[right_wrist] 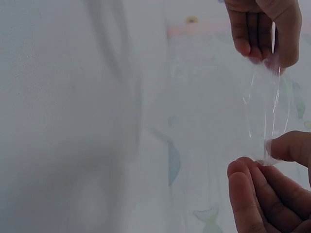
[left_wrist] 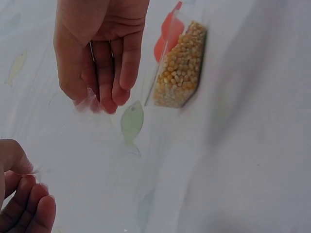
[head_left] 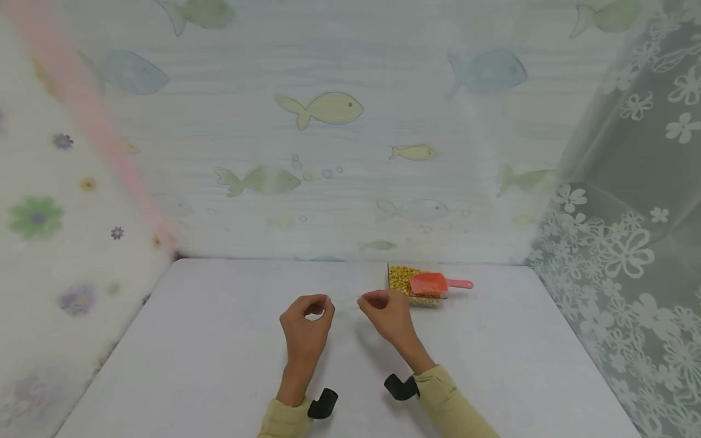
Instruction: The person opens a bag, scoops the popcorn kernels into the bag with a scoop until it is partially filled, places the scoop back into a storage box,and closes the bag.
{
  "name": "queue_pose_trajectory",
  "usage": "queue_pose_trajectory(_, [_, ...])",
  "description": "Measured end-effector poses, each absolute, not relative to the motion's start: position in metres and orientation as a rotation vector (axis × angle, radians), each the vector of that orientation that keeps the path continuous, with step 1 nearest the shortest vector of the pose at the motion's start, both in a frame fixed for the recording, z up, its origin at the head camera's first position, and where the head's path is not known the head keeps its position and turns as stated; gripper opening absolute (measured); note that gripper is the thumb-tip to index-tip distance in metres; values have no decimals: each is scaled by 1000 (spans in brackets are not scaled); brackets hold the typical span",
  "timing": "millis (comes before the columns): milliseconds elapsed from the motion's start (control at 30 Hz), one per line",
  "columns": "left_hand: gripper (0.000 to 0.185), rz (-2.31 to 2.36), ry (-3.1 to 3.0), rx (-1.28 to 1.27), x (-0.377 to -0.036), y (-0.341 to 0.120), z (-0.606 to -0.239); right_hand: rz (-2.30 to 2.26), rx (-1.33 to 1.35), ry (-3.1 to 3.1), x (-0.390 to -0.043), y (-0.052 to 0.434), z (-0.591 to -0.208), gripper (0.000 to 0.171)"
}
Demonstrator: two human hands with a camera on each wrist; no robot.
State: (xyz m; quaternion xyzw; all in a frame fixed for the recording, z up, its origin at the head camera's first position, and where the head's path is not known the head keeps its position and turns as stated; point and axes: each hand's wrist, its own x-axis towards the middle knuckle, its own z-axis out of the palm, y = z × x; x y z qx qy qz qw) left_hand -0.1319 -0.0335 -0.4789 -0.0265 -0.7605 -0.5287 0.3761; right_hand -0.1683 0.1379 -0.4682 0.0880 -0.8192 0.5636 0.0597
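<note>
A clear plastic bag point(right_wrist: 260, 109) stretches between the two hands, most plainly seen in the right wrist view. My left hand point(head_left: 305, 325) pinches one edge of it between thumb and fingertips. The opposite edge is pinched by my right hand point(head_left: 390, 315), whose thumb presses against its fingers. Both hands are raised over the white table, a short gap apart, and the film between them is barely visible from the head. Close behind the right hand stands a clear box of yellow corn kernels point(left_wrist: 181, 73), with a red scoop point(head_left: 429, 283) lying on top.
The white table point(head_left: 219, 340) meets a fish-patterned backdrop point(head_left: 328, 213) at its far edge. Flowered curtains hang at the left and right sides. The scoop's handle juts out to the right past the box.
</note>
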Motion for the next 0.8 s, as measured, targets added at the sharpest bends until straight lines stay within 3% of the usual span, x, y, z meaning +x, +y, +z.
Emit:
queue_pose_trajectory(233, [9, -1372, -1908, -55, -126, -27, -485, 1717, 241, -2519, -167, 139, -466, 10])
queue_pose_trajectory(567, [20, -1300, -1815, -65, -121, -22, -483, 1661, 333, -2486, -167, 132, -462, 12])
queue_pose_trajectory(800, [18, -1262, -1782, 0, -110, -20, -466, 1673, 363, -2460, -168, 128, -463, 10])
